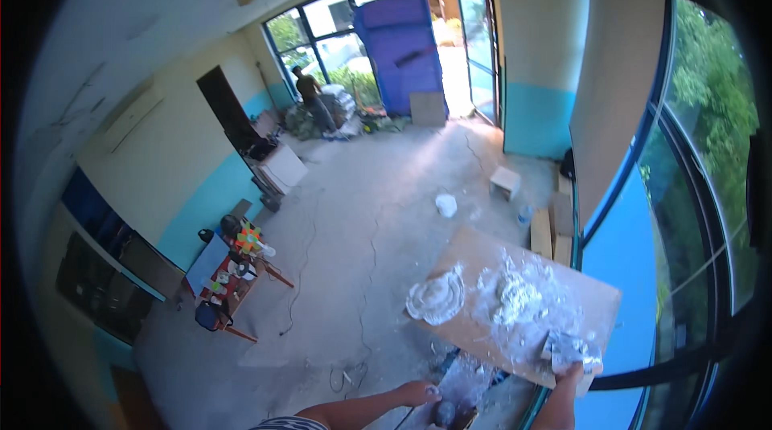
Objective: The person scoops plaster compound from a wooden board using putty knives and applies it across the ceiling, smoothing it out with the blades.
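Here, with the left hand (418, 392) low and apart, impossible to read as gripping or not, see paste (517, 300) on the desk (597, 295), ahead and left of the tool (561, 347) clamped in the nearer right hand (571, 372).

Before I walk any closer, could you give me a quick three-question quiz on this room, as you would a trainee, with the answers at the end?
1. Multiple choice: which of the wearer's hands is at the flat silvery piece on the brown board?
A) left
B) right

2. True or false: the big purple panel lies flat on the floor.

3. Fill in the blank: below the pale upper part, the far right wall has a ____ lower band.

Key:
1. B, the right hand.
2. False; the purple panel stands upright by the windows.
3. Turquoise.
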